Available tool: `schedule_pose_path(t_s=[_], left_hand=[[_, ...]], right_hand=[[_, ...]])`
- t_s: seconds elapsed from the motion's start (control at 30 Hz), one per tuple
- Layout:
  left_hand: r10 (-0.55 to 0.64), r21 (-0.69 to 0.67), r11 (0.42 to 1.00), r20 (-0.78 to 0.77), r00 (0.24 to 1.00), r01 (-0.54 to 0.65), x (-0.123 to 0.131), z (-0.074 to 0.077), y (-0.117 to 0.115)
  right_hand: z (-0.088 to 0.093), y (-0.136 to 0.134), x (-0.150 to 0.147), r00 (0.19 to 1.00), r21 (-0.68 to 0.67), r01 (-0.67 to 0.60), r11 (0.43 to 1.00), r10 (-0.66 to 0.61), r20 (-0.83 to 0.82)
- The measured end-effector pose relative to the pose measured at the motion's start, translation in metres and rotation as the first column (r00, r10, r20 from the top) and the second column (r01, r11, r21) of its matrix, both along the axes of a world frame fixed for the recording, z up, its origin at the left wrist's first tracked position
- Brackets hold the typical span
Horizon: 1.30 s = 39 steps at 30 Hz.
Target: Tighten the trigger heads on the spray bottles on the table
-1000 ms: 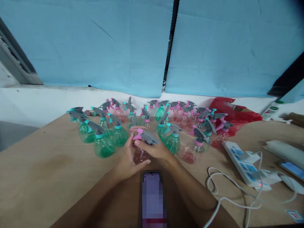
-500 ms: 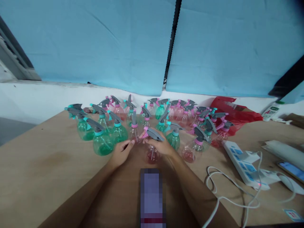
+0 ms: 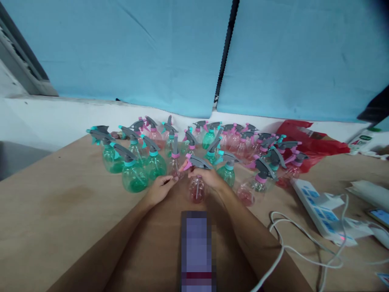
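My right hand (image 3: 208,176) is closed around the neck of a clear pink spray bottle (image 3: 197,194), just below its grey sprayer head with a pink trigger. The bottle is upright, with a little reddish tint low down. My left hand (image 3: 161,190) is to its left, thumb and fingers pinched together. Whether anything small sits between them cannot be made out. Close to my left hand are a green spray bottle (image 3: 134,178) and another green one (image 3: 155,165). To the right of my right hand a pink spray bottle (image 3: 247,192) is on the wooden table.
Several more green and pink spray bottles crowd toward the wall. At right are a red plastic bag (image 3: 322,146), a white power strip (image 3: 316,211) with looping white cables (image 3: 278,263), a phone (image 3: 379,215) and a white bottle (image 3: 361,142). A blurred-out object (image 3: 197,243) is at front.
The view has tilted slightly, shifting everything up and a little right in the picture. My left fingertips have come a bit closer to the held bottle. My right hand keeps its hold.
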<state>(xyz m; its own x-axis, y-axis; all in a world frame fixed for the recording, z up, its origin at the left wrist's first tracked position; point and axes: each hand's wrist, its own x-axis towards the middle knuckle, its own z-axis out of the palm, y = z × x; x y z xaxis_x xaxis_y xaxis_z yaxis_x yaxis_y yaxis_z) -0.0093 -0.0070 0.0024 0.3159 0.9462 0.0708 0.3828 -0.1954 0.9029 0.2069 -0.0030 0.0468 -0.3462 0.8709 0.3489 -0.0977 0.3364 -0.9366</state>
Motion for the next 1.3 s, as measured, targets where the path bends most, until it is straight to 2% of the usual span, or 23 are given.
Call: schedule_pose_path(t_s=[0.3, 0.47, 0.7, 0.83, 1.0, 1.3], left_hand=[[-0.016, -0.015, 1.000, -0.013, 1.000, 0.016, -0.001, 0.001, -0.002], [-0.018, -0.013, 1.000, -0.022, 1.000, 0.018, 0.000, 0.005, -0.004], [-0.056, -0.027, 0.998, -0.014, 0.998, 0.056, -0.004, -0.001, -0.003], [-0.060, -0.007, 0.998, -0.021, 0.998, 0.060, -0.004, 0.000, -0.004], [-0.077, -0.033, 0.996, -0.010, 0.997, 0.077, -0.005, -0.001, -0.005], [-0.112, -0.019, 0.994, -0.067, 0.991, 0.111, -0.007, -0.005, -0.006]], right_hand=[[-0.005, 0.003, -0.006, 1.000, -0.018, -0.014, 1.000, 0.014, -0.013], [0.000, 0.001, -0.005, 1.000, -0.002, -0.026, 1.000, 0.026, 0.002], [0.006, -0.005, -0.010, 1.000, 0.004, 0.011, 1.000, -0.011, 0.000], [0.002, -0.003, -0.010, 1.000, 0.030, -0.008, 1.000, 0.008, -0.021], [-0.005, -0.001, -0.010, 0.999, 0.014, 0.028, 1.000, -0.028, 0.016], [-0.005, -0.005, -0.012, 0.998, 0.017, 0.068, 0.998, -0.068, -0.021]])
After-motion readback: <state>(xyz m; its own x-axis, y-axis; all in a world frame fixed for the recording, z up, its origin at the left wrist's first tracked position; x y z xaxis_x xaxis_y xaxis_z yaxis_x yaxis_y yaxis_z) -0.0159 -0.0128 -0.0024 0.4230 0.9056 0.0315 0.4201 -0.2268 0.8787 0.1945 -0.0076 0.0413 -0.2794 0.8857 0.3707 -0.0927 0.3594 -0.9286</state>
